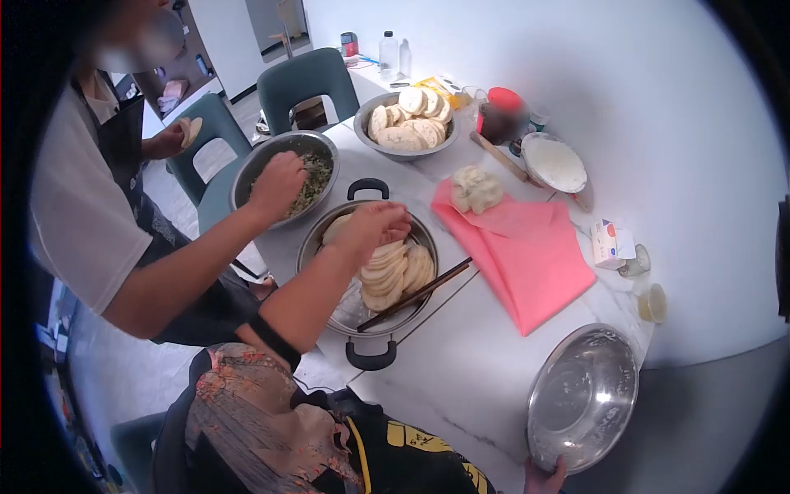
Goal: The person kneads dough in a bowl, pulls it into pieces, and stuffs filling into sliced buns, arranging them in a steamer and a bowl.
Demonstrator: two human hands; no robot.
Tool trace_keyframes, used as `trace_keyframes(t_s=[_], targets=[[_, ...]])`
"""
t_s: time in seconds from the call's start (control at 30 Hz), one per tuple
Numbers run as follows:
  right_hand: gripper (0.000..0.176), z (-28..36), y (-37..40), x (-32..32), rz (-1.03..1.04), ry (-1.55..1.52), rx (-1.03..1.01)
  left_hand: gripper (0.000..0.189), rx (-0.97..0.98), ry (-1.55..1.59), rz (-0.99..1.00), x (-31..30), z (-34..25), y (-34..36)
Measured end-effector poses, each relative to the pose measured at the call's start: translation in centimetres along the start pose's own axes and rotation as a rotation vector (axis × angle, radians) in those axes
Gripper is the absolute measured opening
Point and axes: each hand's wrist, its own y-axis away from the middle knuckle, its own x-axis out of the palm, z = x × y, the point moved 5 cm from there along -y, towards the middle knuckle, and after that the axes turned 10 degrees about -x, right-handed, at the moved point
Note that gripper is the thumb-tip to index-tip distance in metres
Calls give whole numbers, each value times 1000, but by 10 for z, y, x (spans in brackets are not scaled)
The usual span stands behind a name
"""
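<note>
Over the wide two-handled pan (pixel 311 245), my left hand (pixel 377 228) hangs with its fingers bent and pressed together; whether anything is between them is hidden. Below it, overlapping pale flat dough pieces (pixel 385 276) lie in the pan. A pair of dark chopsticks (pixel 418 294) rests across the pan's right side. At the bottom right, my right hand (pixel 546 476) grips the lower rim of a large metal bowl (pixel 583 397), which is tilted and has whitish residue inside.
At left, a co-worker's hand (pixel 280 183) reaches into a bowl of green filling (pixel 311 183); the other holds a round dough piece (pixel 192 132). Behind stands a bowl of dough pieces (pixel 411 123). Dough (pixel 476 189) sits on a pink cloth (pixel 535 263), near a rolling pin (pixel 500 156) and flour bowl (pixel 555 163).
</note>
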Motion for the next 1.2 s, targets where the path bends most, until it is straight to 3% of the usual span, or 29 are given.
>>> trace_keyframes(t_s=[0.2,0.3,0.5,0.7,0.9,1.1,1.2], targets=[[55,-2,-2,-5,21,-25,10,35,-32,308,-263,-42,-12,-93],[55,-2,-2,-5,-37,5,-5,45,-6,360,-341,-47,-16,-127],[58,1,1,7,-49,42,-27,46,-55,366,-537,-55,-27,-179],[56,-3,2,8,-142,35,-19,40,50,498,-448,-79,-14,-248],[48,-11,-7,-11,-221,78,-53,39,-11,561,-475,-76,-15,-249],[49,-12,-8,-13,-229,32,-45,39,2,575,-765,-77,-27,-235],[56,-13,-11,-12,-172,48,-48,41,-2,477,-772,-76,-32,-223]])
